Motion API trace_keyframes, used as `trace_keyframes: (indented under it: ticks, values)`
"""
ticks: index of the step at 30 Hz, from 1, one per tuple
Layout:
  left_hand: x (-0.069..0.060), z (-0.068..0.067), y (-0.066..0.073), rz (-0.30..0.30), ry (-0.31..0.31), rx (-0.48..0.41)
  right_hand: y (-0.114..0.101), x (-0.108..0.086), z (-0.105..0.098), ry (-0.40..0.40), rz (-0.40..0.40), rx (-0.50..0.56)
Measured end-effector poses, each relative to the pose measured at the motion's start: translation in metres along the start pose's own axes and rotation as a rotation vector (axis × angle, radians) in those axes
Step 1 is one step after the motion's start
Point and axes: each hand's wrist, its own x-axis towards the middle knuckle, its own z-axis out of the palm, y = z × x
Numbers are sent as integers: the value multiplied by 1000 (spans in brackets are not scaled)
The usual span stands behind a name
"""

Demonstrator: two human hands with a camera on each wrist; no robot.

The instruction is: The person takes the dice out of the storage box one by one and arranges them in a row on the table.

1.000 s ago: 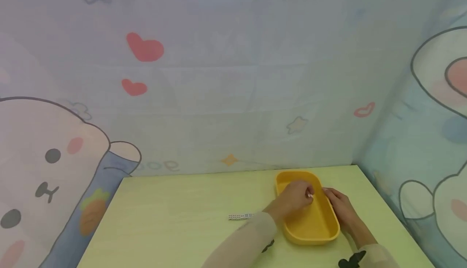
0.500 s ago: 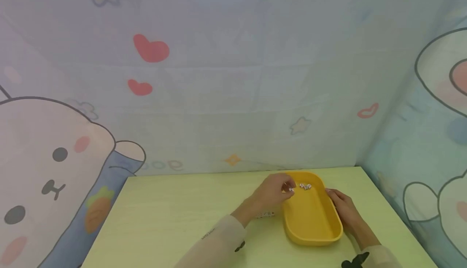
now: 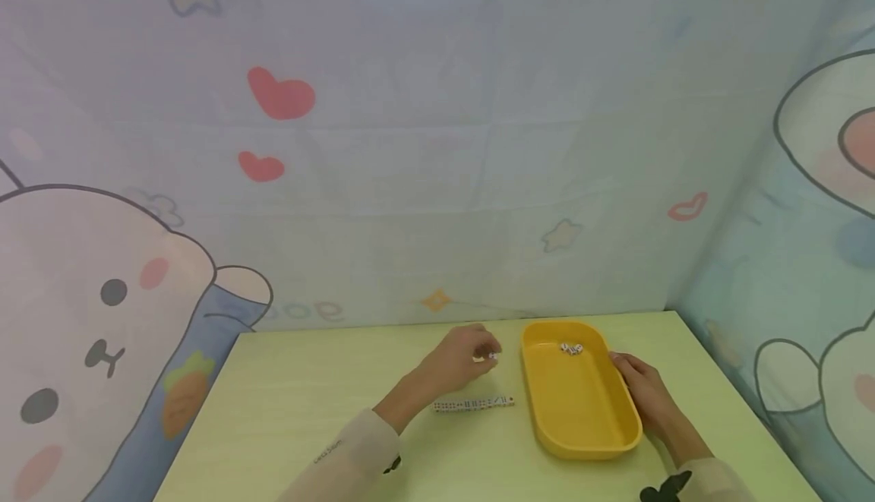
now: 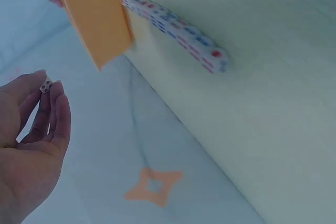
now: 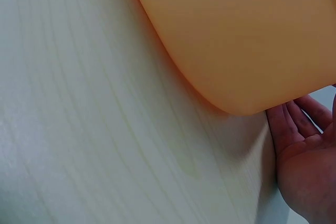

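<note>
My left hand (image 3: 453,359) is over the table, left of the yellow tray (image 3: 584,441). It pinches a small white die (image 4: 46,84) between thumb and fingertips, as the left wrist view shows. Just below that hand lies a straight row of dice (image 3: 473,405), white with red and dark pips, touching end to end. Several loose dice (image 3: 571,349) sit inside the tray near its far end. My right hand (image 3: 645,389) holds the tray at its right side. In the right wrist view, its fingertips are partly hidden by the tray's wall.
A pale yellow-green table (image 3: 301,411) carries everything, with its back edge against a printed curtain (image 3: 424,145). Another curtain panel (image 3: 800,282) hangs close along the right side. The tray's raised rim stands between the loose dice and the row.
My left hand has come up out of the tray and moved left with a die, uncovering the loose dice and the row. My right hand stays at the tray's side.
</note>
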Motion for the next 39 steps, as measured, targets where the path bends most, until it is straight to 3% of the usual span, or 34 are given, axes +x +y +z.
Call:
trace_keyframes:
  ticks: [11, 20, 27, 39]
  values:
    - [-50, -20, -37, -107, -57, 107, 0, 0, -2, -4, -19, -10]
    - [-88, -2, -60, -231, -84, 135, 0, -3, 0, -3, 10, -9]
    - [-98, 5, -65, -240, -84, 145, -2, -3, 0, -4, 10, 8]
    - [-101, 18, -72, -216, -66, 170, -1, 0, 0, -10, 15, 10]
